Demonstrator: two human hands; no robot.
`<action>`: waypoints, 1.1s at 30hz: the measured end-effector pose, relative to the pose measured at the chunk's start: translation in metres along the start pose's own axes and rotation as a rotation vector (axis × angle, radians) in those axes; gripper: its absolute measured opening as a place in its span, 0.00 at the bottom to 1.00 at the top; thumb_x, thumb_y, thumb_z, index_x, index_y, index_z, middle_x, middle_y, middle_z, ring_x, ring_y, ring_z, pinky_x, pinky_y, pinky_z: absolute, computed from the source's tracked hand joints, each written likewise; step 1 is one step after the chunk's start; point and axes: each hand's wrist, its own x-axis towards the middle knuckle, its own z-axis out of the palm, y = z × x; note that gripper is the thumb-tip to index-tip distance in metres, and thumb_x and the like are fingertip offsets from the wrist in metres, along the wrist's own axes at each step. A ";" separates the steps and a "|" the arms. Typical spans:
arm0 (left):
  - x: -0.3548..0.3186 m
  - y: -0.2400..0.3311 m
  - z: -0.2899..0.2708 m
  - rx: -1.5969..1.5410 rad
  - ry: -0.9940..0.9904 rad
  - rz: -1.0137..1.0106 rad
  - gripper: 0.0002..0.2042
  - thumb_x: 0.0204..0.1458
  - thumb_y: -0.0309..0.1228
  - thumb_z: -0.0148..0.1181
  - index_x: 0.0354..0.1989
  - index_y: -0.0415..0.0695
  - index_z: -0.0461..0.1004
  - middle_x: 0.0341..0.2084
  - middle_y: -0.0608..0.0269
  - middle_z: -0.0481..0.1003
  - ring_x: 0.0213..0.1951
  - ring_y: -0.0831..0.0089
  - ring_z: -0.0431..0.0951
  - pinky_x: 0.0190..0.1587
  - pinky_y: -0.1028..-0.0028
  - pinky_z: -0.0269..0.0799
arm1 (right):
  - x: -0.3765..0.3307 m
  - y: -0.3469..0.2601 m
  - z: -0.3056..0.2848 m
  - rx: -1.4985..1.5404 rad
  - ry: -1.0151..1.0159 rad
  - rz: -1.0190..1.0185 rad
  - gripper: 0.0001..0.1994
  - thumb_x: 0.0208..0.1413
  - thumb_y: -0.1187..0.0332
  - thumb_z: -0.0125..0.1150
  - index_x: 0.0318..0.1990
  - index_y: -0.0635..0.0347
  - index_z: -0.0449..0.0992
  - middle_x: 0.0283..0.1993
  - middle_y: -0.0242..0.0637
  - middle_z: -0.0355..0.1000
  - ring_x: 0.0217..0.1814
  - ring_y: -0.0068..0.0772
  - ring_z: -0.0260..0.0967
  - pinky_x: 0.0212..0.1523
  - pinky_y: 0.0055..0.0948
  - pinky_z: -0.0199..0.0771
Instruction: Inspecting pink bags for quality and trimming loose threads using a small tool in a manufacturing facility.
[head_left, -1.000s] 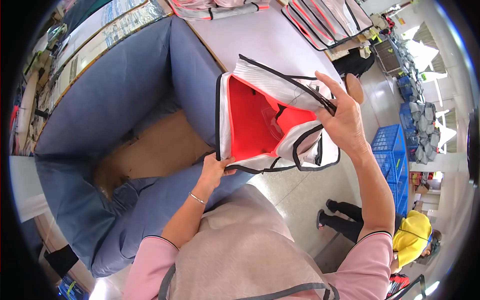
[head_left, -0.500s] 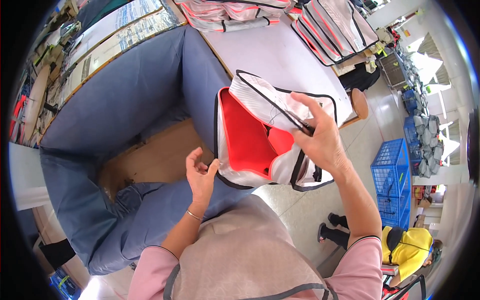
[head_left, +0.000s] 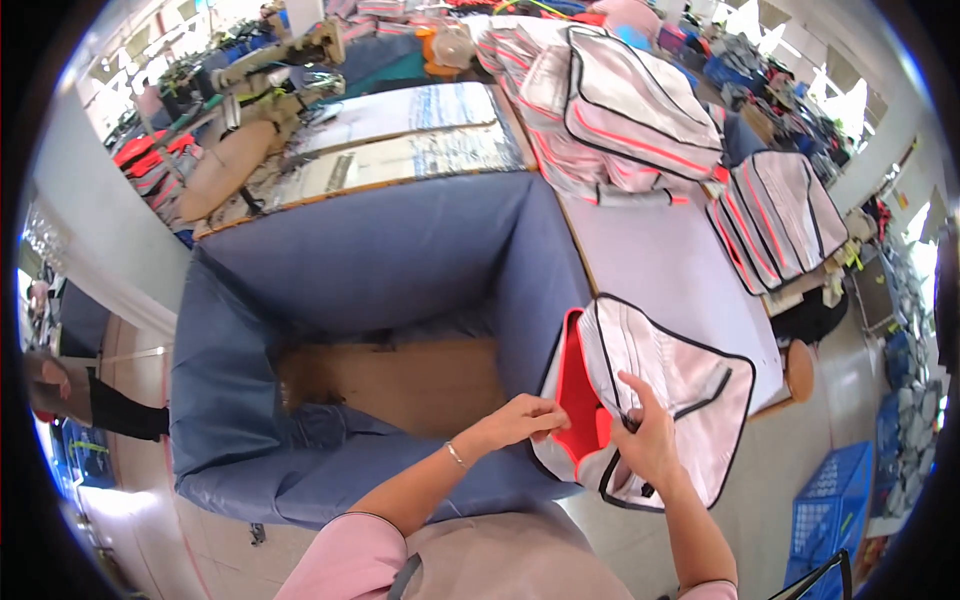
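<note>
Currently | left hand [head_left: 520, 418]: fingers curled, pinching red inner edge of white bag [head_left: 660, 400] | right hand [head_left: 648, 445]: closed on bag front, thumb up | bag: held upright beside blue-lined box [head_left: 380, 270].

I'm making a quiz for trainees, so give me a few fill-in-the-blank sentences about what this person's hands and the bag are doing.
1. The lining inside the open white bag is ____.
2. The right hand pinches the bag's black ____ at the opening.
3. The left hand touches the bag's red ____.
4. The big box beside the bag is lined with ____ cloth.

Missing words: red; zipper; edge; blue
</note>
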 end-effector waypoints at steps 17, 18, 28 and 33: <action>-0.002 -0.046 -0.002 0.111 0.113 0.103 0.34 0.42 0.23 0.59 0.61 0.36 0.54 0.46 0.56 0.68 0.34 0.76 0.71 0.38 0.76 0.69 | -0.012 -0.023 0.061 0.129 -0.211 -0.104 0.31 0.44 0.75 0.55 0.60 0.45 0.61 0.15 0.37 0.66 0.18 0.38 0.68 0.24 0.34 0.65; 0.000 -0.053 0.008 0.126 0.139 0.129 0.30 0.42 0.24 0.59 0.57 0.35 0.58 0.42 0.58 0.69 0.34 0.75 0.71 0.39 0.75 0.69 | -0.015 -0.026 0.063 0.121 -0.219 -0.125 0.30 0.44 0.74 0.55 0.60 0.46 0.61 0.15 0.37 0.65 0.17 0.39 0.66 0.23 0.35 0.65; -0.047 -0.029 -0.062 -0.250 0.246 -0.139 0.10 0.58 0.34 0.46 0.32 0.44 0.70 0.13 0.77 0.55 0.15 0.87 0.52 0.16 0.83 0.47 | -0.024 -0.011 0.075 0.249 -0.207 -0.092 0.29 0.45 0.75 0.57 0.58 0.48 0.63 0.15 0.34 0.63 0.15 0.25 0.56 0.21 0.27 0.59; -0.082 -0.014 -0.137 -0.500 0.682 0.010 0.13 0.59 0.40 0.47 0.27 0.45 0.68 0.11 0.78 0.50 0.13 0.86 0.50 0.15 0.83 0.43 | -0.027 0.000 0.093 0.208 -0.236 -0.086 0.28 0.46 0.73 0.57 0.59 0.47 0.62 0.25 0.45 0.71 0.19 0.34 0.66 0.25 0.31 0.67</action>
